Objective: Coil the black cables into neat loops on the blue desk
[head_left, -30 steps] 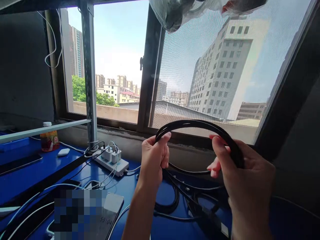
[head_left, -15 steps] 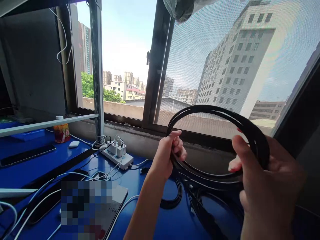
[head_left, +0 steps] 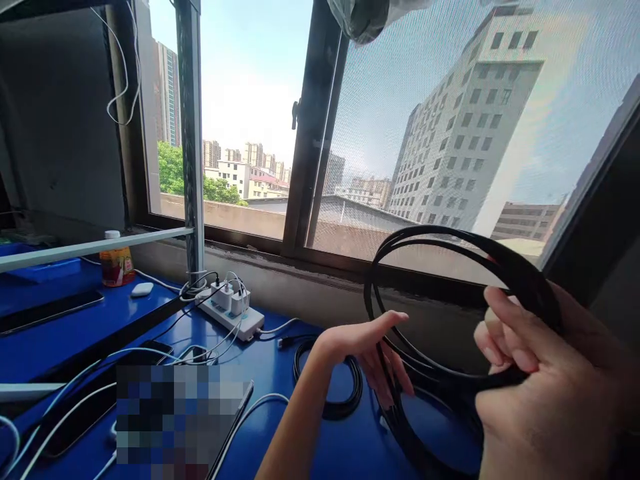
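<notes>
A coil of black cable [head_left: 450,240] hangs in front of the window, its loops held up at the right. My right hand [head_left: 540,393] is closed round the coil's right side, thumb across the strands. My left hand [head_left: 373,350] is open, fingers stretched out and pointing down, at the coil's left side; it touches or nearly touches the loops but does not grip them. More black cable [head_left: 330,400] lies coiled on the blue table [head_left: 265,367] below.
A white power strip [head_left: 231,313] with chargers plugged in sits near the window sill. White cables [head_left: 75,387] and dark phones [head_left: 50,310] lie on the table's left part. A small bottle [head_left: 115,260] and a white pebble-shaped object [head_left: 142,289] stand further left, behind a metal shelf post [head_left: 193,153].
My left hand has let go of the coil and opened, dropping lower. The coil has shifted right and gained loops, still held by my right hand.
</notes>
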{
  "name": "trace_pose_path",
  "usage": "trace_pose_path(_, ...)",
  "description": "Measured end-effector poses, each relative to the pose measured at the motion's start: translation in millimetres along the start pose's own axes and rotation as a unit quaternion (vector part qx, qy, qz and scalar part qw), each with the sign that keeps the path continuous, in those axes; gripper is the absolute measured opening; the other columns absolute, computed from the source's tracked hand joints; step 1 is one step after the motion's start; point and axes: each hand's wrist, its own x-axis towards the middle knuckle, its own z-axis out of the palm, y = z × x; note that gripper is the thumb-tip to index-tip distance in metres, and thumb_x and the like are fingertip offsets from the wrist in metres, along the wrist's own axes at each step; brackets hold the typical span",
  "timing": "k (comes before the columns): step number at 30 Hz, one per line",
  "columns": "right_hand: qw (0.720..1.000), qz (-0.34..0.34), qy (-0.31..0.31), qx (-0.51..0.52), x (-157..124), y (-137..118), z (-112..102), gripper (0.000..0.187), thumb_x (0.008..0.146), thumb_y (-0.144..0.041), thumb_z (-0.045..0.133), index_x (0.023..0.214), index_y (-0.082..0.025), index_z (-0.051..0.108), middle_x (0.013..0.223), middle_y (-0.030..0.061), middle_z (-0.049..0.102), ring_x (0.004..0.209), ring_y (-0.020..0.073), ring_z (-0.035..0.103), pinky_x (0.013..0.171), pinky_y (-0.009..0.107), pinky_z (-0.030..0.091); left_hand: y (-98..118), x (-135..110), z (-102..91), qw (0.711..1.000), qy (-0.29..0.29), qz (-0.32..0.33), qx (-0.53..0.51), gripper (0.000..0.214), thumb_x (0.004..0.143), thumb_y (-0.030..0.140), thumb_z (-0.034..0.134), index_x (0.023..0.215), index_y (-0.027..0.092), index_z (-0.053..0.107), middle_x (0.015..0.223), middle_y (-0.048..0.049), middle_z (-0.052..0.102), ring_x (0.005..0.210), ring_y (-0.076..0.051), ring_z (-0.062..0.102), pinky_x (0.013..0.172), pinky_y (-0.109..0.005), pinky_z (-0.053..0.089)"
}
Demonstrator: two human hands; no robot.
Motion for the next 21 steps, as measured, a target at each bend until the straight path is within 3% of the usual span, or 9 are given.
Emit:
trace_pose_path(2, 0.999, -0.016, 0.019, 0.030, -3, 2, 3, 0.028, 0.060, -0.030, 0.071, 0.049, -0.018, 0.048, 0.043, -0.0062, 0.031, 0.035, 0.0028, 0.025, 0.034, 0.022, 0.017, -2, 1, -0.7, 0.996, -0.083, 0.017, -0.007, 0.079, 0.086, 0.067, 0.013, 0.060, 0.018, 0.068, 0.050, -0.0075, 0.060, 0.055, -0.022, 0.061, 0.073, -0.038, 0.049)
trace_pose_path(4, 0.999, -0.037, 0.006, 0.037, -6, 4, 4, 0.034, 0.062, -0.026, 0.071, 0.045, -0.017, 0.042, 0.041, -0.0060, 0.028, 0.035, 0.0028, 0.026, 0.035, 0.021, 0.016, -6, 5, -0.8, 0.994, -0.084, 0.058, -0.042, 0.072, 0.086, 0.065, 0.020, 0.076, 0.017, 0.072, 0.055, -0.0051, 0.061, 0.067, -0.024, 0.065, 0.086, -0.043, 0.046)
trace_pose_path(7, 0.995, -0.080, -0.033, 0.058, -9, 3, 5, 0.040, 0.065, -0.021, 0.069, 0.043, -0.016, 0.036, 0.038, -0.0061, 0.026, 0.034, 0.0028, 0.027, 0.035, 0.021, 0.017, -9, 11, 0.8, 0.979, 0.029, 0.169, -0.107, 0.058, 0.088, 0.055, 0.032, 0.104, 0.015, 0.071, 0.080, -0.0074, 0.069, 0.091, -0.026, 0.067, 0.100, -0.046, 0.039)
trace_pose_path(10, 0.986, -0.052, -0.048, 0.151, -7, 1, 8, 0.039, 0.060, -0.017, 0.067, 0.045, -0.016, 0.032, 0.035, -0.0081, 0.018, 0.033, 0.0025, 0.022, 0.035, 0.019, 0.017, -5, 12, 5.1, 0.925, 0.169, 0.293, -0.172, 0.052, 0.086, 0.052, 0.046, 0.115, 0.014, 0.066, 0.105, -0.0121, 0.069, 0.108, -0.027, 0.062, 0.103, -0.046, 0.038)
trace_pose_path(13, 0.972, 0.047, -0.048, 0.226, -2, 5, 14, 0.039, 0.052, -0.017, 0.067, 0.045, -0.017, 0.028, 0.034, -0.0097, 0.015, 0.033, 0.0021, 0.021, 0.034, 0.017, 0.018, 6, 6, 9.9, 0.832, 0.255, 0.398, -0.291, 0.050, 0.076, 0.057, 0.063, 0.101, 0.014, 0.066, 0.093, -0.0095, 0.071, 0.098, -0.026, 0.066, 0.094, -0.039, 0.047)
trace_pose_path(15, 0.966, 0.114, -0.055, 0.225, 3, 12, 16, 0.033, 0.049, -0.020, 0.070, 0.049, -0.017, 0.037, 0.035, -0.0106, 0.021, 0.034, 0.0029, 0.026, 0.035, 0.015, 0.023, 12, 0, 10.7, 0.779, 0.271, 0.437, -0.359, 0.050, 0.067, 0.058, 0.074, 0.090, 0.016, 0.062, 0.066, -0.0004, 0.065, 0.068, -0.017, 0.067, 0.077, -0.031, 0.053)
trace_pose_path(16, 0.967, 0.139, -0.062, 0.205, 5, 16, 16, 0.027, 0.049, -0.023, 0.072, 0.055, -0.018, 0.047, 0.036, -0.0109, 0.025, 0.035, 0.0039, 0.029, 0.036, 0.016, 0.027, 13, -4, 9.9, 0.765, 0.279, 0.444, -0.374, 0.050, 0.063, 0.058, 0.077, 0.086, 0.017, 0.060, 0.053, 0.0052, 0.056, 0.050, -0.012, 0.058, 0.064, -0.027, 0.053)
trace_pose_path(19, 0.987, 0.123, -0.066, 0.078, 10, 27, 11, 0.043, 0.053, -0.037, 0.078, 0.088, -0.018, 0.061, 0.043, -0.0091, 0.041, 0.038, 0.0080, 0.041, 0.039, 0.019, 0.038, 15, -19, 4.0, 0.767, 0.322, 0.427, -0.356, 0.051, 0.059, 0.061, 0.079, 0.075, 0.018, 0.055, 0.038, 0.0140, 0.029, 0.029, -0.002, 0.020, 0.034, -0.017, 0.030)
trace_pose_path(21, 0.995, 0.066, -0.075, -0.014, 10, 32, 7, 0.056, 0.057, -0.045, 0.080, 0.103, -0.019, 0.061, 0.051, -0.0059, 0.051, 0.039, 0.0095, 0.046, 0.038, 0.021, 0.040, 14, -29, -0.7, 0.794, 0.360, 0.379, -0.311, 0.050, 0.060, 0.060, 0.078, 0.068, 0.017, 0.054, 0.037, 0.0136, 0.027, 0.029, -0.001, 0.014, 0.030, -0.016, 0.016)
